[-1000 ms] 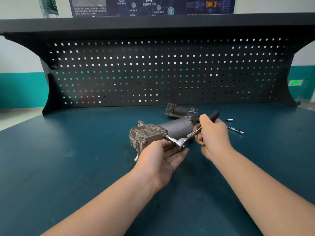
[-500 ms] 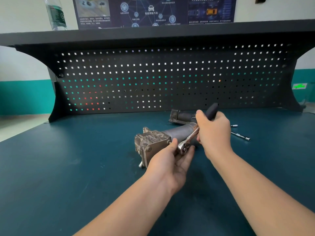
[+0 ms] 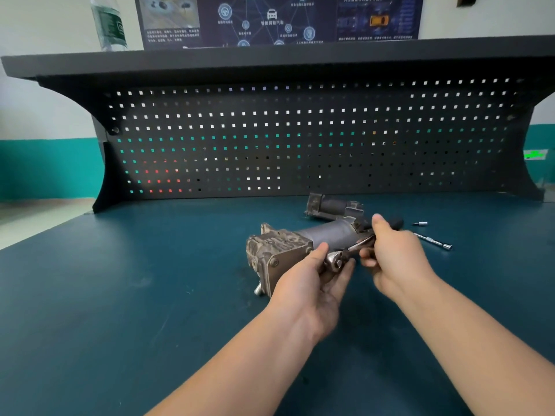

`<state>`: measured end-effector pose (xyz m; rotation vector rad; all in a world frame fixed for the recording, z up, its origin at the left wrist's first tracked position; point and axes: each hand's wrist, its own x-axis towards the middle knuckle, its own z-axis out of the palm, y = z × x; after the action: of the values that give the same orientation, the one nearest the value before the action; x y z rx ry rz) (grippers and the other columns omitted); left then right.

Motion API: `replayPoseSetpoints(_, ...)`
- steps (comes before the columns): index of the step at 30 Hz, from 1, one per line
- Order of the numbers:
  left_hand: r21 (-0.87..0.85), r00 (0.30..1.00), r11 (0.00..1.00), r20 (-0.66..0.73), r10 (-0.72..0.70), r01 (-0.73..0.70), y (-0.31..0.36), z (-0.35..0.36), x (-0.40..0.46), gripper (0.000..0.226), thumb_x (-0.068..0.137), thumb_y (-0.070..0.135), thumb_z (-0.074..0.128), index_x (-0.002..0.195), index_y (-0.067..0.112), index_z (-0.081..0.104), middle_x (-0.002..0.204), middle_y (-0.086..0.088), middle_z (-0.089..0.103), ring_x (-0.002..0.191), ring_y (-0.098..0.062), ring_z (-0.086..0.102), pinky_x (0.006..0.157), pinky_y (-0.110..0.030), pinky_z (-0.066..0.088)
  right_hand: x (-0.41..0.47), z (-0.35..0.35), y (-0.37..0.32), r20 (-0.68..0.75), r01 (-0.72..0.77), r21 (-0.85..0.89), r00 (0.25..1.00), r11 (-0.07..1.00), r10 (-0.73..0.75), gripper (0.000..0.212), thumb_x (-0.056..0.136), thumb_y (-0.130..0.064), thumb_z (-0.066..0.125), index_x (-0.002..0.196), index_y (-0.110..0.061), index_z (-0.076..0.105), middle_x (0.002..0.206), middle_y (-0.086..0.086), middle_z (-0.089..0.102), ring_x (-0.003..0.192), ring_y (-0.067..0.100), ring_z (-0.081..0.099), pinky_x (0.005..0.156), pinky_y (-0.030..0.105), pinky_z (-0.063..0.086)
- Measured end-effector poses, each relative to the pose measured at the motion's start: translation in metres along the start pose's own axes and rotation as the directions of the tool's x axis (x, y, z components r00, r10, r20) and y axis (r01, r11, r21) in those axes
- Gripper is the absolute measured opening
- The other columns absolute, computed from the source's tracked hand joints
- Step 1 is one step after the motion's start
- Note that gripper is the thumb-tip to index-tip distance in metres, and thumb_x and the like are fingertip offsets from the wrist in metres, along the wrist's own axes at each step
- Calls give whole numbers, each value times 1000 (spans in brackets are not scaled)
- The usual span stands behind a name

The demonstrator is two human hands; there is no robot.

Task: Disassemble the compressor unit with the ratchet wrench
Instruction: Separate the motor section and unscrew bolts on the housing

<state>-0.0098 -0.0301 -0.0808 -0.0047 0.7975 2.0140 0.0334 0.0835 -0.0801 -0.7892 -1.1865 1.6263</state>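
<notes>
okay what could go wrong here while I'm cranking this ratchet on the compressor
The left hand cups the ratchet head, so a slip could pinch its fingers against the compressor. The compressor lies unclamped on the bench and may roll under torque. A swing of the right hand could knock the extension bar beside it.

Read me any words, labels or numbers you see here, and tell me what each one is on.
Poster: Chinese characters under a car icon and in the panels, too small and blurred to quote.
Bottle label: green with pale print, unreadable.
Green sign on the right wall: glowing, blurred, unreadable.
Compressor, ratchet, pegboard: no text visible.
</notes>
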Motion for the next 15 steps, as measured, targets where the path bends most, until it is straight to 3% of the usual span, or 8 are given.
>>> replayPoseSetpoints(3, 24, 999, 999, 3, -46, 46, 4, 0, -1, 25, 86, 7, 64, 105, -9, 60, 92, -20, 65, 76, -29, 64, 51, -32, 57, 1, 2, 4, -47, -64, 59, 997, 996, 67, 35, 99, -25, 47, 69, -8, 44, 42, 3, 45, 24, 6, 37, 28, 11, 22)
replayPoseSetpoints(5, 51, 998, 996, 2, -69, 69, 5, -1, -1, 23, 87, 6, 63, 103, -9, 60, 93, -21, 65, 76, -29, 64, 52, -33, 56, 1, 3, 4, -33, -66, 47, 997, 997, 68, 33, 99, -26, 47, 72, -9, 44, 54, 7, 48, 24, 6, 35, 29, 11, 21)
replayPoseSetpoints(8, 58, 998, 997, 16, -59, 58, 6, -2, -1, 16, 89, 6, 60, 96, -8, 60, 73, -18, 68, 73, -30, 65, 57, -39, 57, 1, 4, -5, 83, 165, -17, 983, 986, -163, 25, 98, -28, 50, 79, -13, 43, 66, 10, 52, 28, 6, 34, 32, 14, 24)
replayPoseSetpoints(11, 34, 999, 998, 22, -45, 44, 7, -2, 0, 16, 91, 4, 57, 100, -9, 59, 66, -19, 68, 74, -32, 64, 58, -44, 54, -7, 2, -19, 235, 445, -123, 881, 887, -410, 22, 93, -32, 58, 84, -15, 47, 65, 11, 61, 35, 8, 40, 38, 20, 30)
replayPoseSetpoints(13, 22, 999, 999, 23, -35, 34, 6, -2, 1, 15, 92, 2, 54, 100, -10, 58, 74, -21, 67, 77, -34, 64, 60, -45, 54, -16, 0, -26, 351, 582, -154, 788, 799, -506, 21, 91, -32, 62, 90, -14, 50, 64, 15, 62, 39, 11, 44, 43, 21, 35)
replayPoseSetpoints(15, 15, 999, 999, 29, -30, 30, 5, -3, 1, 16, 93, 0, 50, 102, -10, 57, 91, -24, 67, 86, -36, 64, 65, -43, 54, -27, 0, -30, 480, 667, -111, 685, 737, -548, 16, 86, -32, 66, 94, -23, 54, 65, 8, 63, 43, 9, 49, 46, 18, 40)
